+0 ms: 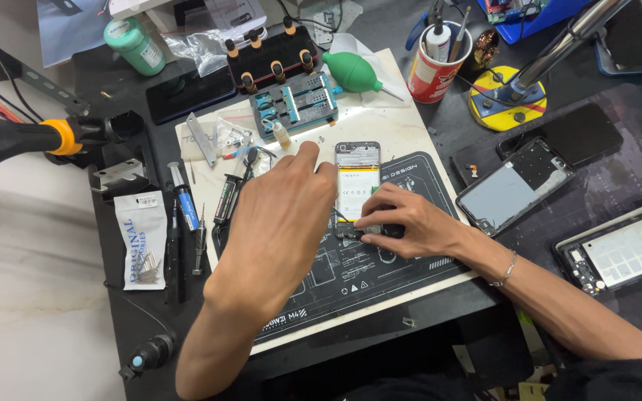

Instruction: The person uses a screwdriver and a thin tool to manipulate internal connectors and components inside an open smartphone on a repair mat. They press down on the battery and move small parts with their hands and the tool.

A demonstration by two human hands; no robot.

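Right hand (403, 223) pinches the lower end of the opened, yellow-batteried phone (356, 186); left hand (280, 215), fingers loosely spread, hovers just left of it.

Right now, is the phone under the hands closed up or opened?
Opened. The phone lies face down on the mat, back cover off, with battery and board exposed. Right hand presses its lower end.

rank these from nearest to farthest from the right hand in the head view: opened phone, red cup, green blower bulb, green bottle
From the right hand:
1. opened phone, under its fingertips on the mat
2. red cup, back right
3. green blower bulb, back centre, nearly level with the cup
4. green bottle, far back left
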